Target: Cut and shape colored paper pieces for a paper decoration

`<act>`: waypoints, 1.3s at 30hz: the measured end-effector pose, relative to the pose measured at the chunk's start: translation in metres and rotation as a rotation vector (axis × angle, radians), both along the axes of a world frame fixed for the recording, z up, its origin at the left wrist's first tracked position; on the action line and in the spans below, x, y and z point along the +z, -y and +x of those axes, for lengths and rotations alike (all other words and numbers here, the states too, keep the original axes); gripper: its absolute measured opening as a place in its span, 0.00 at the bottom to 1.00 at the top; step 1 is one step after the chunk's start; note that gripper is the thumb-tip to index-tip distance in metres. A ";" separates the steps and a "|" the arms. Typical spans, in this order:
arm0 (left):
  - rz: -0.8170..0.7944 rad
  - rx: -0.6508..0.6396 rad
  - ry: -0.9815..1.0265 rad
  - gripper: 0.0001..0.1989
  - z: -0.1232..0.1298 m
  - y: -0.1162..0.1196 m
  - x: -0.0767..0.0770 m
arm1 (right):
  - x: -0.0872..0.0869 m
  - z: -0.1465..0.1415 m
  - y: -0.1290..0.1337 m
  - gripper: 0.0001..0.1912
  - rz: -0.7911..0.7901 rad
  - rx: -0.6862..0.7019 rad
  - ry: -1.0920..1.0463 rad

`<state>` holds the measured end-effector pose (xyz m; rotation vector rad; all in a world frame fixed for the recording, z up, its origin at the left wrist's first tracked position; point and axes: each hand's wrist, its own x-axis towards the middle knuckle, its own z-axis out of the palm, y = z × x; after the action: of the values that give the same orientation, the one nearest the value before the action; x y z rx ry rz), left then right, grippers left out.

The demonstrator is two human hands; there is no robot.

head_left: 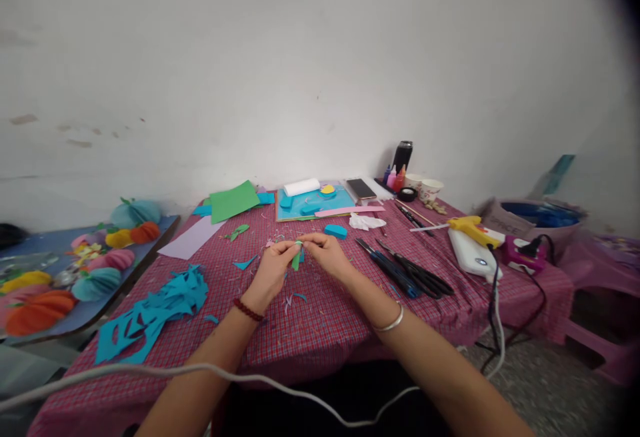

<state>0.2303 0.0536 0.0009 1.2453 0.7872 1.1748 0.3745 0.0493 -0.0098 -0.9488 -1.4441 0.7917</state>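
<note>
Near the middle of the checked tablecloth [270,337], my left hand [274,265] pinches a small green paper piece [296,261]. My right hand [327,257] meets it from the other side, its fingertips closed at the top of the same piece. A bit of blue shows beside the green, just under the fingers. The fingers cover most of the piece's upper end. Small paper scraps lie around both hands, among them a blue scrap [245,263] to the left. A blue oval object [335,231] lies just beyond my right hand.
Cut blue paper [165,307] and green sheets [234,202] lie left. Scissors [420,270], a yellow glue gun [470,227] and a white power bank [473,254] are right. A phone [361,189] and black bottle [403,156] stand behind. A white cable [265,381] crosses the front.
</note>
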 end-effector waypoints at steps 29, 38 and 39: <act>-0.084 -0.085 0.162 0.07 -0.008 -0.001 0.007 | 0.015 -0.002 0.021 0.14 0.122 0.080 0.207; 0.296 0.053 -0.153 0.08 -0.004 0.002 0.003 | 0.014 -0.001 0.014 0.11 -0.043 0.168 -0.105; 0.288 0.054 -0.142 0.07 -0.004 0.002 0.002 | 0.014 -0.001 0.014 0.11 -0.053 0.173 -0.128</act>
<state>0.2267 0.0521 0.0032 1.5670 0.7777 1.2867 0.3738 0.0353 0.0044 -0.8051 -1.4114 1.0045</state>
